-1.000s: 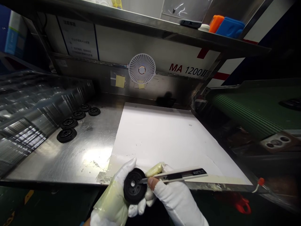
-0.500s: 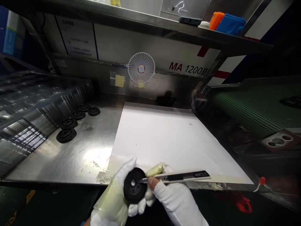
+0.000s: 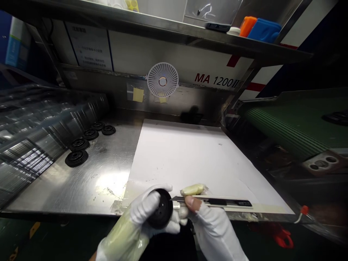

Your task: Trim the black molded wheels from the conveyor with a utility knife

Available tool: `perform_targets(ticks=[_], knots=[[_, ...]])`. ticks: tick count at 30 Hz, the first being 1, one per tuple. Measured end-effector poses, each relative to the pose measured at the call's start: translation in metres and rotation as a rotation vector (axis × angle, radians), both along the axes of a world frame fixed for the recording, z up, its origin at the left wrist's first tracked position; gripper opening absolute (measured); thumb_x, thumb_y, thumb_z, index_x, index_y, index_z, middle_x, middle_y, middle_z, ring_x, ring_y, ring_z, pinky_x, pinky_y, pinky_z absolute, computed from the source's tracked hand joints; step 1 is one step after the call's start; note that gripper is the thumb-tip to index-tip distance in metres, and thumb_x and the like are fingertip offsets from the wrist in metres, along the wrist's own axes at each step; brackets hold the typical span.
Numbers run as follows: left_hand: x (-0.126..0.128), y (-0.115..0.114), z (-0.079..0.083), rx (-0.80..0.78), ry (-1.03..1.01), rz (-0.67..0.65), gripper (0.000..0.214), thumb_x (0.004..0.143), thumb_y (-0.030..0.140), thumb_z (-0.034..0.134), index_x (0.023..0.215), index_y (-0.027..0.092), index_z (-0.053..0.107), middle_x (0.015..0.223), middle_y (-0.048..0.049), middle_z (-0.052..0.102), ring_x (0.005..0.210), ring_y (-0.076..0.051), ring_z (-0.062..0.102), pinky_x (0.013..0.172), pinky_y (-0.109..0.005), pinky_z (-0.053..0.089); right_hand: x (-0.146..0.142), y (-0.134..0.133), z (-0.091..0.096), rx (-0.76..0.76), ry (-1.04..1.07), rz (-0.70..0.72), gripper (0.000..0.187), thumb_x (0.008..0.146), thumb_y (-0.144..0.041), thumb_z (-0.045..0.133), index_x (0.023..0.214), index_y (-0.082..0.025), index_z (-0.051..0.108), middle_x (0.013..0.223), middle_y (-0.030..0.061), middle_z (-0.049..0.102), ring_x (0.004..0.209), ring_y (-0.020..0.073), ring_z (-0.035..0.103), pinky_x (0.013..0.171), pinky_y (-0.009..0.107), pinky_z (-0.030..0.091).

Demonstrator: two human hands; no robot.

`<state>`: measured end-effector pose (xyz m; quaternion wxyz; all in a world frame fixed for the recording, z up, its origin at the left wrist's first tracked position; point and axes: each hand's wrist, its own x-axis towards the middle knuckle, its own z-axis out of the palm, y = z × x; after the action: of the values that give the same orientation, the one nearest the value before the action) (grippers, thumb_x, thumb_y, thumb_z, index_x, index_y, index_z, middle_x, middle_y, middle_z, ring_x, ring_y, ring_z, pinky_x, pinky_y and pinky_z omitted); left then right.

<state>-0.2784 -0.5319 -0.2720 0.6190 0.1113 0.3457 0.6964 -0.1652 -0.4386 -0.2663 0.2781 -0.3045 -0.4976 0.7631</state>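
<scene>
My left hand (image 3: 141, 217), in a white glove with yellowish tape, grips a black round rubber part (image 3: 162, 213) at the near edge of the steel table (image 3: 89, 181). The part is turned edge-on to me. In my right hand (image 3: 209, 226), also gloved, lies a long utility knife (image 3: 217, 202); its blade tip touches the part's rim. A taped right fingertip rests on top of the knife.
Several black round parts (image 3: 77, 157) lie in a row at the table's left. A white sheet (image 3: 190, 156) covers the table's right half. A small white fan (image 3: 162, 79) hangs on the back wall. A green conveyor (image 3: 293, 123) runs at the right.
My left hand has turned the black part from face-up to edge-on. The knife has shifted slightly right and up along the part's rim.
</scene>
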Motion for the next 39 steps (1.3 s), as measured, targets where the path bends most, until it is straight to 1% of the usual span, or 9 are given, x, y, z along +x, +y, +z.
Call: perform_targets(ticks=[2, 6, 9, 12, 18, 23, 27, 32, 39], knots=[[-0.003, -0.001, -0.005, -0.039, 0.166, 0.055, 0.034, 0.073, 0.024, 0.064, 0.106, 0.016, 0.062, 0.092, -0.0103, 0.066, 0.086, -0.024, 0.061, 0.085, -0.040, 0.045, 0.000, 0.002, 0.001, -0.046, 0.049, -0.082, 0.023, 0.071, -0.038, 0.069, 0.066, -0.016, 0.061, 0.053, 0.0011, 0.058, 0.050, 0.0140, 0.053, 0.048, 0.027, 0.045], [-0.010, 0.004, -0.024, -0.105, 0.436, 0.127, 0.022, 0.061, 0.016, 0.074, 0.082, 0.017, 0.071, 0.083, -0.0077, 0.069, 0.082, -0.023, 0.062, 0.082, -0.035, 0.046, -0.003, -0.001, -0.009, -0.140, 0.116, -0.101, 0.030, 0.064, -0.036, 0.077, 0.077, -0.018, 0.057, 0.041, -0.0034, 0.056, 0.034, 0.0112, 0.048, 0.034, 0.021, 0.039], [-0.010, 0.008, -0.030, -0.067, 0.367, 0.150, 0.019, 0.059, 0.015, 0.074, 0.078, 0.018, 0.072, 0.079, -0.0078, 0.070, 0.081, -0.026, 0.063, 0.081, -0.038, 0.047, -0.005, -0.007, -0.019, -0.147, 0.117, -0.062, 0.034, 0.065, -0.041, 0.075, 0.076, -0.018, 0.053, 0.039, -0.0023, 0.058, 0.029, 0.0125, 0.048, 0.030, 0.022, 0.038], [-0.006, 0.009, -0.027, -0.028, 0.297, 0.162, 0.016, 0.059, 0.015, 0.074, 0.075, 0.017, 0.073, 0.076, -0.0083, 0.070, 0.082, -0.027, 0.063, 0.080, -0.040, 0.048, -0.004, -0.010, -0.023, -0.120, 0.067, -0.040, 0.034, 0.065, -0.043, 0.075, 0.075, -0.018, 0.055, 0.039, -0.0017, 0.058, 0.029, 0.0136, 0.050, 0.032, 0.023, 0.041], [-0.004, 0.011, -0.025, -0.085, 0.324, 0.206, 0.019, 0.051, 0.010, 0.078, 0.066, 0.018, 0.072, 0.071, -0.0056, 0.070, 0.071, -0.023, 0.065, 0.076, -0.035, 0.050, 0.005, -0.008, -0.021, -0.022, -0.010, 0.046, 0.027, 0.065, -0.044, 0.074, 0.068, -0.018, 0.065, 0.042, -0.0005, 0.059, 0.032, 0.0140, 0.051, 0.036, 0.027, 0.044], [-0.005, 0.012, -0.024, -0.102, 0.394, 0.218, 0.018, 0.051, 0.012, 0.079, 0.066, 0.021, 0.073, 0.069, -0.0032, 0.070, 0.072, -0.020, 0.065, 0.073, -0.030, 0.049, 0.004, -0.008, -0.019, 0.005, -0.045, 0.103, 0.032, 0.066, -0.045, 0.073, 0.060, -0.015, 0.065, 0.039, 0.0018, 0.057, 0.029, 0.0134, 0.049, 0.034, 0.025, 0.041], [-0.004, 0.010, -0.022, -0.119, 0.310, 0.207, 0.016, 0.049, 0.016, 0.080, 0.063, 0.021, 0.072, 0.067, -0.0026, 0.070, 0.068, -0.020, 0.065, 0.070, -0.029, 0.049, 0.005, -0.009, -0.015, -0.006, -0.047, 0.105, 0.031, 0.067, -0.044, 0.073, 0.059, -0.015, 0.065, 0.044, 0.0039, 0.061, 0.032, 0.0141, 0.052, 0.037, 0.026, 0.044], [-0.006, 0.006, -0.015, -0.115, 0.329, 0.098, 0.013, 0.056, 0.016, 0.077, 0.067, 0.022, 0.073, 0.072, -0.0025, 0.071, 0.074, -0.022, 0.065, 0.075, -0.032, 0.048, 0.008, -0.008, -0.003, -0.034, -0.034, 0.182, 0.025, 0.065, -0.041, 0.072, 0.065, -0.017, 0.065, 0.047, 0.0020, 0.060, 0.037, 0.0143, 0.052, 0.039, 0.027, 0.044], [-0.010, 0.002, 0.008, 0.099, 0.320, -0.179, 0.014, 0.066, 0.012, 0.070, 0.076, 0.020, 0.073, 0.074, -0.0041, 0.071, 0.076, -0.022, 0.064, 0.076, -0.033, 0.045, 0.005, 0.006, 0.017, -0.046, -0.036, 0.294, 0.030, 0.067, -0.036, 0.068, 0.054, -0.012, 0.057, 0.042, -0.0005, 0.052, 0.036, 0.0062, 0.044, 0.037, 0.016, 0.033]])
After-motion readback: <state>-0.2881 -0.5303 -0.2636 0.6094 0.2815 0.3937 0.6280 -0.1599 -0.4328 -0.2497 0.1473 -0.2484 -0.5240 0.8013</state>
